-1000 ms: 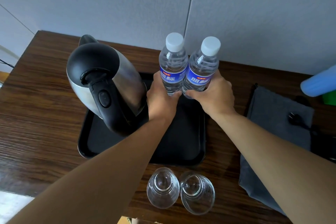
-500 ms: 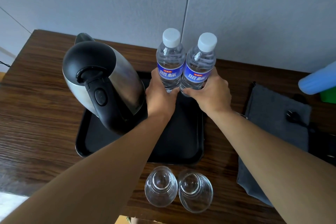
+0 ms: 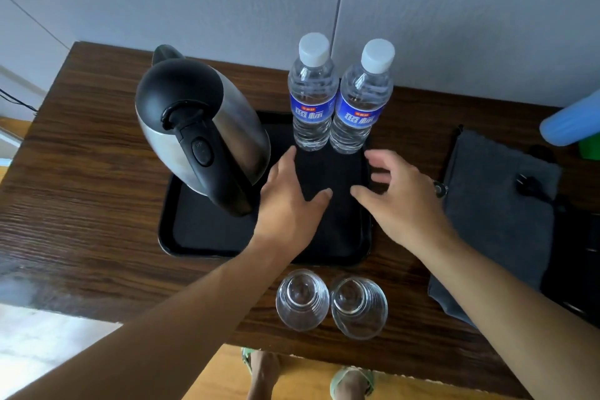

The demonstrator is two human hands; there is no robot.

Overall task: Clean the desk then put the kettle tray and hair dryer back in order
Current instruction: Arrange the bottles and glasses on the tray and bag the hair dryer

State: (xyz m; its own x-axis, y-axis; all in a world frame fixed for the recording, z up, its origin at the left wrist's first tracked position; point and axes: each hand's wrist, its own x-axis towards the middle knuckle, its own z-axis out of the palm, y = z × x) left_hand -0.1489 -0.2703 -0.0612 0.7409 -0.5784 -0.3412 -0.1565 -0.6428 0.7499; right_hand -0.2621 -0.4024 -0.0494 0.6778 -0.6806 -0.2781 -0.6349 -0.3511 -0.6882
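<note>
Ok so the steel kettle (image 3: 201, 136) sits at the 9 o'clock end of the black tray (image 3: 207, 230) on the wooden desk (image 3: 81, 156). The left hand (image 3: 289, 204) hovers over the tray's middle, fingers loose and spread, holding nothing. The left bottle (image 3: 311, 107) and right bottle (image 3: 360, 114) stand upright, touching, at the tray's 1 o'clock corner. The left glass (image 3: 302, 299) and right glass (image 3: 358, 307) sit side by side on the desk, just off the tray at 6 o'clock. The right hand (image 3: 399, 201) hangs over the 3 o'clock rim, fingers relaxed, empty. Further toward 3 o'clock there's a grey cloth (image 3: 496, 214) with a black plug (image 3: 529, 185) on it.
</note>
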